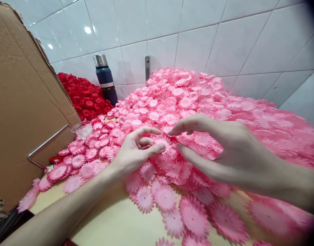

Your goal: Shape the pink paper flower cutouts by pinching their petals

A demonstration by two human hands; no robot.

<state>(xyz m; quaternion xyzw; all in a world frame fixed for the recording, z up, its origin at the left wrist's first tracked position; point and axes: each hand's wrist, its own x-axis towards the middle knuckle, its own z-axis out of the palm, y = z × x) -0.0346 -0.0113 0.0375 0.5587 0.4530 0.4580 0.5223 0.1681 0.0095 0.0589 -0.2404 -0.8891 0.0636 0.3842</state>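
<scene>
A big heap of pink flower-shaped petal pieces [187,99] covers the table against the tiled wall. My left hand [136,150] hovers over the heap's near slope, fingers curled and apart, thumb stretched toward a pink flower piece [162,140]. My right hand [223,150] reaches in from the right, thumb and forefinger spread around the same spot, touching the pink pieces. Neither hand clearly grips anything.
A pile of red flower pieces [85,95] lies at the back left beside a dark blue flask [105,80]. A tall cardboard box [23,112] stands at left, with a metal handle [46,143] and a small clear cup [82,129]. Bare beige tabletop [115,222] shows near me.
</scene>
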